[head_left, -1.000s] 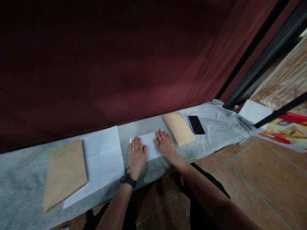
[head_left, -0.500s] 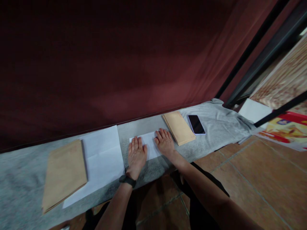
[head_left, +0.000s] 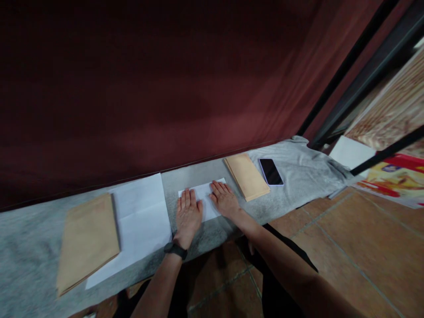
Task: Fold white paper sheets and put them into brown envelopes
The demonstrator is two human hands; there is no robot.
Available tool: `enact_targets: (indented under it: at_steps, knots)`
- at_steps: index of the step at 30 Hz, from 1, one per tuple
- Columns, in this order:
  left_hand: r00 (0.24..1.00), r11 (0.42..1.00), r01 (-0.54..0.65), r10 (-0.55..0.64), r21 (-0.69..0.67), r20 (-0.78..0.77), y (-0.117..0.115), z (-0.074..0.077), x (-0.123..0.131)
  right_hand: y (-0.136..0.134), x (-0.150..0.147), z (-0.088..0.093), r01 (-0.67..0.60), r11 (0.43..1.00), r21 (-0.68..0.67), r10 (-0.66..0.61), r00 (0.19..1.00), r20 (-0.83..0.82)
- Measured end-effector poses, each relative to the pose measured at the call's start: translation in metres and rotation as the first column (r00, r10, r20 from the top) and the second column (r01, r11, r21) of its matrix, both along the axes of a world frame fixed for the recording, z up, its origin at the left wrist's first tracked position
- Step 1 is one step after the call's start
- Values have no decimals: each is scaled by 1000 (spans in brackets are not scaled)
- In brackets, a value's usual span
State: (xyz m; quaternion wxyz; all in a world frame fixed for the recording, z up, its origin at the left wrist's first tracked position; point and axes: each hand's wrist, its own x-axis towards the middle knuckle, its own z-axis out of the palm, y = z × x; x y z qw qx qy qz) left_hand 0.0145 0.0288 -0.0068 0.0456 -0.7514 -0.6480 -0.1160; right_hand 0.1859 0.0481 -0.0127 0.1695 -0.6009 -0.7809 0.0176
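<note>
I count two brown envelopes, the left envelope (head_left: 88, 240) and the right envelope (head_left: 247, 176). There are two white papers, a large sheet (head_left: 142, 221) and a small folded sheet (head_left: 203, 194). One phone (head_left: 270, 171). Two hands, the left hand (head_left: 188, 216) and the right hand (head_left: 225, 201).

Resting left hand (head_left: 188, 216) flat, palm down, fingers straight and close together, pointing away from the body, thumb out toward the right. Resting right hand (head_left: 225, 201) flat too, just right of the left and a little farther forward, fingers slightly spread and angled leftward. Reaching forward with both forearms bare, left wrist straight, right forearm slanting in from lower right.
</note>
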Motion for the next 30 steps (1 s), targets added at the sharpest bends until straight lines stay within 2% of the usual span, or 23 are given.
enact_targets:
  at_steps: [8,16,18,22,24,26,30]
  knots:
    - [999,999,-36,36,17,35,-1,-3,0,2,1,-3,99,994,36,-99,995,13]
    - [995,995,-74,69,68,74,-2,-3,-5,0,2,-3,128,991,45,-129,991,26]
    - [996,996,-28,21,88,82,-7,0,-2,-1,2,-2,125,991,45,-126,992,22]
    - [977,980,192,-196,52,81,-23,3,14,-1,2,-4,119,991,55,-119,993,8]
    - [964,967,254,-255,23,70,-30,2,20,0,2,-5,116,992,56,-116,993,-1]
    - [966,967,254,-254,-2,53,-33,0,21,0,3,-6,113,992,54,-113,994,-4]
    - [985,985,169,-168,-31,30,-30,-3,12,0,5,-5,118,992,48,-119,993,12]
